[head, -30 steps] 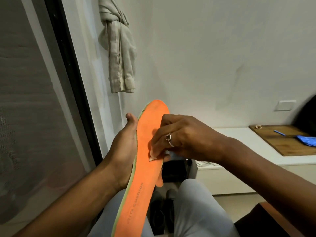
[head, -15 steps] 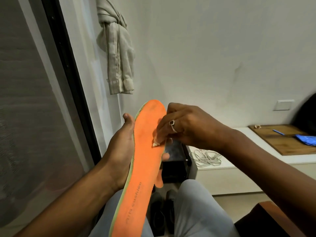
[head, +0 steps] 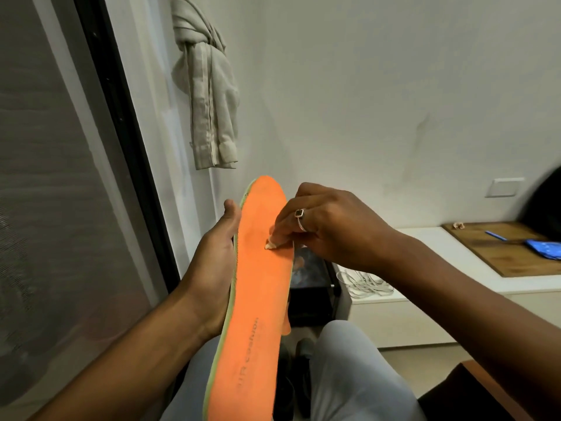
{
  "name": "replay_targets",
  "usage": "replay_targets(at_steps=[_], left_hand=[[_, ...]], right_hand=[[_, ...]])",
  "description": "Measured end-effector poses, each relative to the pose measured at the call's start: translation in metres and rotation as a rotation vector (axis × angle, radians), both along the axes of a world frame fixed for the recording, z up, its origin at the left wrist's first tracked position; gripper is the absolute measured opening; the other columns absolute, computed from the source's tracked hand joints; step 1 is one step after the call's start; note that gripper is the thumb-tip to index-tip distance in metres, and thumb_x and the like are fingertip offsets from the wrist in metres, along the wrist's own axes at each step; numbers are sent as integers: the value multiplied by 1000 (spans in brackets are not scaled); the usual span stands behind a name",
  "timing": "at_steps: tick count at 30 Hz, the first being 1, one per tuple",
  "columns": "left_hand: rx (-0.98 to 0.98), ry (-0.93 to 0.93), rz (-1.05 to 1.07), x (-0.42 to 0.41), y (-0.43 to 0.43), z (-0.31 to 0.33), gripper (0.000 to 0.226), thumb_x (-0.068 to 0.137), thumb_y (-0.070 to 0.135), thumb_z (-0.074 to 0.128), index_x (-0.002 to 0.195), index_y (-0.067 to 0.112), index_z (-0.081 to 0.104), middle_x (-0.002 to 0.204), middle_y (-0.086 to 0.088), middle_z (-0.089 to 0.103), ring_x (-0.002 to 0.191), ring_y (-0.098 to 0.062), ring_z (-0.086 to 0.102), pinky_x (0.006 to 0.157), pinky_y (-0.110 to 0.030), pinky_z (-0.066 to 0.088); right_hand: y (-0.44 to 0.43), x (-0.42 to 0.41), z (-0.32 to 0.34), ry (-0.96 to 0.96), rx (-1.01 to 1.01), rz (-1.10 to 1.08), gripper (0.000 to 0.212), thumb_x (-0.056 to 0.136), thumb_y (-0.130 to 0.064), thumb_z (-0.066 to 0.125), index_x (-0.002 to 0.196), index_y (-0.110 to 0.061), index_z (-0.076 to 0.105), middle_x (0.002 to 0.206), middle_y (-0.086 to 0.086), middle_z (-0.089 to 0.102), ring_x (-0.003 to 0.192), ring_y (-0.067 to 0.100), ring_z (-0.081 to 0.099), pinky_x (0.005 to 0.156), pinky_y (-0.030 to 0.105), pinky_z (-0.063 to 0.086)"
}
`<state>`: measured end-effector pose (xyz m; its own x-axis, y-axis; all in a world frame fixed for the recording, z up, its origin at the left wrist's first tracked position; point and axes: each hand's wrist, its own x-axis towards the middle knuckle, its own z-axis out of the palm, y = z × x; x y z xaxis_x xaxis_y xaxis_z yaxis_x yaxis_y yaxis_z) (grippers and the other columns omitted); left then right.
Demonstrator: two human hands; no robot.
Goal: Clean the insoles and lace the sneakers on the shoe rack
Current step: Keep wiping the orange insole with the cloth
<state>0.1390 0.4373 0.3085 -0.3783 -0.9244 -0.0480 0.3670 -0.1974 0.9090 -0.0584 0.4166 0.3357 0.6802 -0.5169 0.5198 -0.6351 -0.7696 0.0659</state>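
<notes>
Counted: one orange insole (head: 261, 284), two hands, one tangle of white laces (head: 365, 285). Gripped from behind by the left hand (head: 212, 262) at its 9 o'clock, thumb along the edge; touched on top from 3 o'clock by the curled fingertips of the right hand (head: 328, 226), any pinch impossible to tell. Behind the right wrist, laces on a white bench (head: 422, 241); at 12, a knotted cloth (head: 209, 86).

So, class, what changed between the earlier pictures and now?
The right hand slid up the insole toward its toe end, fingertips on the orange face. The left hand still holds the insole from behind, toe end up. Nothing was picked up or let go.
</notes>
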Motion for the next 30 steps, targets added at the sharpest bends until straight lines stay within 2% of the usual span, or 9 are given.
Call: replay_targets(at_steps=[4,8,12,16,19,22,24,27,30], left_hand=[[-37,87,-57,-5,2,4,64,101,49,29,89,15,82,78,-9,75,63,-20,73,52,-29,58],[-1,122,-82,-9,9,3,60,99,57,35,120,15,72,98,-15,75,83,-31,75,72,-42,63],[-17,99,-32,-11,14,8,72,103,54,25,73,19,81,64,-6,71,52,-18,69,48,-26,56],[-65,73,170,-10,12,13,71,108,40,27,56,17,71,45,3,60,36,-8,58,37,-13,43],[-82,58,217,-9,8,15,81,109,39,29,37,23,62,41,8,55,35,-4,54,38,-11,41],[-69,82,158,-7,6,12,78,108,39,27,46,22,71,47,5,61,40,-5,60,44,-14,49],[-6,126,15,-9,6,10,68,105,48,29,72,20,81,69,-4,73,61,-15,72,64,-34,64],[32,131,-57,-8,7,6,62,102,57,30,98,23,82,101,-11,77,88,-31,76,80,-60,57],[28,136,-15,-8,5,6,61,102,57,31,95,23,82,90,-9,73,74,-26,72,72,-45,61]], right_hand=[[-3,4,1,-91,-82,-134,13,88,-24,73,98,-28,81,95,-8,74,84,20,62,64,37,54],[-4,13,-4,-291,-43,-251,24,90,-31,60,94,-19,80,91,1,73,84,26,67,68,42,55],[0,26,-11,-410,44,-239,19,87,-22,65,96,-15,80,90,4,74,81,24,69,72,42,56],[24,44,-16,-440,229,-75,13,84,-10,76,96,-15,81,92,-2,77,83,7,68,77,13,50],[35,54,-18,-397,250,46,16,83,-5,77,98,-11,80,94,0,77,83,9,70,77,24,55],[13,51,-13,-442,82,-34,13,84,-9,76,96,-12,80,91,2,76,82,16,71,76,37,56],[-2,48,-10,-515,10,-140,13,84,-12,74,95,-13,80,90,2,76,81,17,70,76,38,56],[-9,49,-9,-570,-25,-213,13,84,-12,75,96,-13,80,91,2,75,81,16,68,76,28,52],[-5,51,-8,-590,-24,-206,12,85,-11,75,96,-13,81,90,0,75,79,12,67,73,23,50]])
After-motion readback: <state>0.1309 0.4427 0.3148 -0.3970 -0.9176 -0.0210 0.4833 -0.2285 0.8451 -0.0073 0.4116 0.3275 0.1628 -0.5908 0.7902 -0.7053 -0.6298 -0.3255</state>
